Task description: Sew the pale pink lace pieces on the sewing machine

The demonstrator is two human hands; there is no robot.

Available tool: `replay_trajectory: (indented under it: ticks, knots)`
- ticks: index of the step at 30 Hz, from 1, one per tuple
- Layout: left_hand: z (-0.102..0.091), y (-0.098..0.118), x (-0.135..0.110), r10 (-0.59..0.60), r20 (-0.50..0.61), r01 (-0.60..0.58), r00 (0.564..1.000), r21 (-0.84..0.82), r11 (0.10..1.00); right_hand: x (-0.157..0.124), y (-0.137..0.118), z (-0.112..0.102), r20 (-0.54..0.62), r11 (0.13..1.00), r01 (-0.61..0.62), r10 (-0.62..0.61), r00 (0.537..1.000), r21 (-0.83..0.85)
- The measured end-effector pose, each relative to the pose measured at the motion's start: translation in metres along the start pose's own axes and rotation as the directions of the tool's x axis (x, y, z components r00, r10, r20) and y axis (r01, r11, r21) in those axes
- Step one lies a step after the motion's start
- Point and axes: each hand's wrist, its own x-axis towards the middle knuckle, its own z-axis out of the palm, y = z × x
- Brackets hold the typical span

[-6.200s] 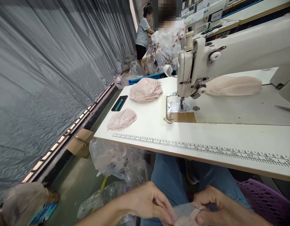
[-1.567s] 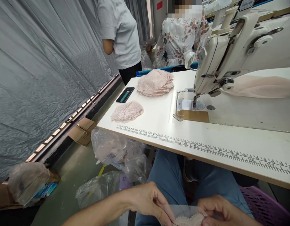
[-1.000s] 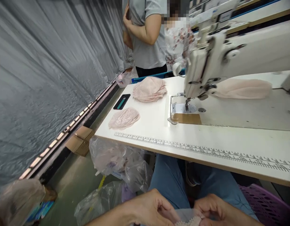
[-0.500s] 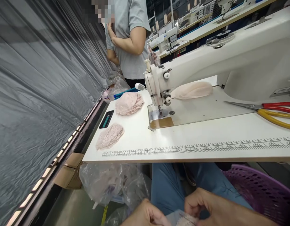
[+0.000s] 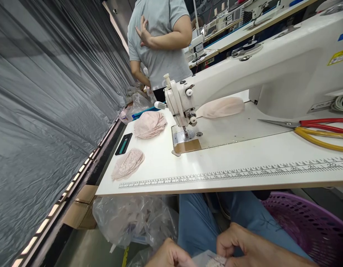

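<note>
1. A pale lace piece point(image 5: 214, 261) is held below the front edge of the white sewing table point(image 5: 157, 163); most of it is cut off, so its shape cannot be told.
2. By the right hand point(image 5: 236, 244), the lace piece is pinched narrowly between thumb and bent fingers.
3. By the left hand point(image 5: 172, 256), the other side is held in a similarly narrow pinch, but the fingertips are cut off at the bottom.
4. On the table's right part, the handles of the scissors point(image 5: 316, 122) are cut off.
5. The rolled cloth point(image 5: 223, 107) on the table is partly hidden by the sewing machine point(image 5: 229, 74).
6. Behind the table, a person point(image 5: 162, 55) is seen without the head.
7. Under the table, the contents of a plastic bag point(image 5: 138, 218) are hard to be recognised.
</note>
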Motion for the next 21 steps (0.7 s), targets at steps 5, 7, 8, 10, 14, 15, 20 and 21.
replay_trajectory:
  ticks: [5, 7, 8, 10, 14, 15, 20, 21]
  knots:
    - [-0.0002, -0.0018, 0.0013, -0.014, 0.0, 0.014, 1.0, -0.018, 1.0, 0.0004, -0.0023, -0.0004, 0.004, 1.0, -0.007, 0.007, 1.0, -0.014]
    - [0.0007, -0.0005, 0.0003, -0.008, 0.005, 0.008, 1.0, -0.027, 1.0, 0.0005, -0.003, -0.0007, 0.005, 1.0, -0.011, 0.012, 1.0, -0.022]
    - [0.0013, 0.0, -0.0004, -0.006, 0.006, 0.006, 1.0, -0.028, 1.0, 0.0005, -0.0034, -0.0009, 0.003, 1.0, -0.012, 0.012, 1.0, -0.027]
    - [0.0023, 0.0002, -0.0015, -0.006, 0.0, 0.006, 1.0, -0.031, 1.0, 0.0005, -0.0041, -0.0009, 0.003, 0.999, -0.011, 0.011, 1.0, -0.038]
    - [0.003, -0.0011, -0.0027, 0.003, -0.013, -0.004, 1.0, -0.054, 0.999, 0.0004, -0.0048, 0.0003, 0.0, 0.998, -0.015, 0.015, 1.0, -0.068]
    - [0.0028, -0.0007, -0.003, 0.004, -0.011, -0.005, 1.0, -0.06, 0.998, 0.0003, -0.005, 0.0008, -0.002, 0.997, -0.02, 0.02, 1.0, -0.078]
    - [0.0028, 0.0057, -0.0023, -0.017, 0.04, 0.018, 0.999, -0.026, 0.999, 0.0003, -0.0081, 0.0055, 0.008, 0.985, -0.049, 0.051, 0.999, -0.164]
    - [0.0038, 0.0059, -0.0007, -0.015, 0.053, 0.016, 0.998, -0.014, 1.0, 0.0003, -0.0092, 0.0068, 0.013, 0.981, -0.054, 0.058, 0.998, -0.188]
